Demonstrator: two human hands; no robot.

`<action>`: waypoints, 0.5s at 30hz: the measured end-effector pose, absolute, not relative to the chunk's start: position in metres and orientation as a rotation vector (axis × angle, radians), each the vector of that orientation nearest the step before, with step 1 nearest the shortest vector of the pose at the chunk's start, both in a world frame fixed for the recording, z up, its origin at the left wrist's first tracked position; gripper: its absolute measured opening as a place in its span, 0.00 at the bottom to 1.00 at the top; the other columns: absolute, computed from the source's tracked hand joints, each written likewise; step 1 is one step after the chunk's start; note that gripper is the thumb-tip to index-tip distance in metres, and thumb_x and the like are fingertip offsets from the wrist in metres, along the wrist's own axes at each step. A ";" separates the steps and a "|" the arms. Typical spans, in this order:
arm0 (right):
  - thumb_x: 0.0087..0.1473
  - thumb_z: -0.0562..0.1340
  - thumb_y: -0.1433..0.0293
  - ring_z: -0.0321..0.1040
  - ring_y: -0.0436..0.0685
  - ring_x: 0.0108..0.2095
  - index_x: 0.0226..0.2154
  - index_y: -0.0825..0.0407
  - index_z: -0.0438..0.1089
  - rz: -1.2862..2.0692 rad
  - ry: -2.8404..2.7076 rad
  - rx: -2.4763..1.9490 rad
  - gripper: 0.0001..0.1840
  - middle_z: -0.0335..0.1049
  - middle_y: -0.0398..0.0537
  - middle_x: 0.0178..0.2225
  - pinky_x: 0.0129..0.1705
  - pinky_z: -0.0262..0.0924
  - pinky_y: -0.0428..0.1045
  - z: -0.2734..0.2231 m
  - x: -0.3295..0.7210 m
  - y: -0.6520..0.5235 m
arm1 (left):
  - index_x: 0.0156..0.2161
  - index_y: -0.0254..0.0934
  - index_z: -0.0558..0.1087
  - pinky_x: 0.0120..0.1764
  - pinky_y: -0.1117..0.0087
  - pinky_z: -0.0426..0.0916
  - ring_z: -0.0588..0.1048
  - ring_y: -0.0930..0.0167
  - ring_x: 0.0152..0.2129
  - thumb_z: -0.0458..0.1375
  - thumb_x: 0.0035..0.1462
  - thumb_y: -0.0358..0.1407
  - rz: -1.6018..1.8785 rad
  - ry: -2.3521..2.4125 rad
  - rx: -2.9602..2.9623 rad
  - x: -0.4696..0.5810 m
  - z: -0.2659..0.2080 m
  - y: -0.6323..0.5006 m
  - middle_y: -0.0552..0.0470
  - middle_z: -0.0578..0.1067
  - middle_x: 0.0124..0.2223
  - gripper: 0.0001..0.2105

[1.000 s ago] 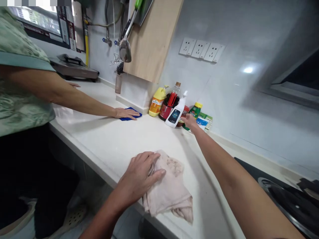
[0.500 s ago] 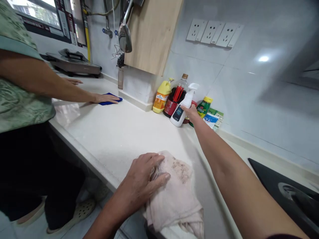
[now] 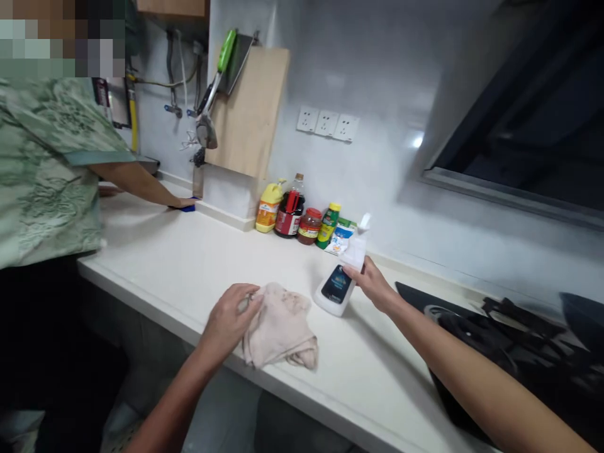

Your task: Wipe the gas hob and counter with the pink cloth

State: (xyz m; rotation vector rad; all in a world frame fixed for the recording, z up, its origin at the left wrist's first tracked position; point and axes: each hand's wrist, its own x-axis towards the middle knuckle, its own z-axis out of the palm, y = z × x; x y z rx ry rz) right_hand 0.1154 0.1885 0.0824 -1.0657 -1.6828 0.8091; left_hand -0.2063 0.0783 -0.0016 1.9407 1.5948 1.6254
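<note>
Holding a white spray bottle (image 3: 336, 287) beside a crumpled cloth (image 3: 279, 327) — both before us at the counter (image 3: 214, 251).
Our right hand (image 3: 372, 284) is clamped round the bottle, which leans; whether its base touches the counter, we cannot tell. Our left hand (image 3: 231, 314), curled, touches the cloth near the counter's front edge — whether it pinches the fabric, we cannot tell.

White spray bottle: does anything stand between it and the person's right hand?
Nothing visible does: the right hand grips the spray bottle directly. The pale cloth lies left of it, at the left hand.
</note>
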 end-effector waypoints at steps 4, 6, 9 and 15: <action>0.51 0.68 0.49 0.69 0.62 0.47 0.48 0.48 0.67 0.846 -1.636 -1.048 0.29 0.73 0.49 0.48 0.48 0.64 0.55 0.081 0.166 0.097 | 0.43 0.40 0.75 0.55 0.57 0.68 0.75 0.61 0.48 0.54 0.62 0.46 1.873 1.561 1.880 -0.169 0.013 0.042 0.46 0.78 0.46 0.14; 0.52 0.67 0.49 0.69 0.60 0.44 0.45 0.49 0.68 0.886 -1.552 -1.058 0.26 0.74 0.47 0.43 0.45 0.64 0.53 0.077 0.183 0.060 | 0.45 0.41 0.74 0.55 0.58 0.68 0.75 0.63 0.48 0.54 0.63 0.44 1.853 1.463 1.880 -0.132 0.018 0.011 0.47 0.77 0.48 0.12; 0.52 0.67 0.49 0.68 0.58 0.39 0.43 0.50 0.68 0.914 -1.405 -1.068 0.25 0.72 0.45 0.37 0.41 0.63 0.51 0.068 0.202 0.018 | 0.50 0.43 0.73 0.52 0.59 0.71 0.75 0.63 0.47 0.55 0.62 0.43 1.697 1.281 1.862 -0.063 0.008 -0.031 0.47 0.75 0.51 0.14; 0.53 0.67 0.50 0.66 0.56 0.37 0.43 0.49 0.69 0.872 -1.384 -1.025 0.23 0.71 0.44 0.36 0.40 0.63 0.49 0.054 0.226 -0.038 | 0.63 0.39 0.63 0.55 0.55 0.68 0.72 0.57 0.54 0.59 0.58 0.54 1.216 0.826 1.667 0.040 -0.039 -0.058 0.38 0.70 0.59 0.33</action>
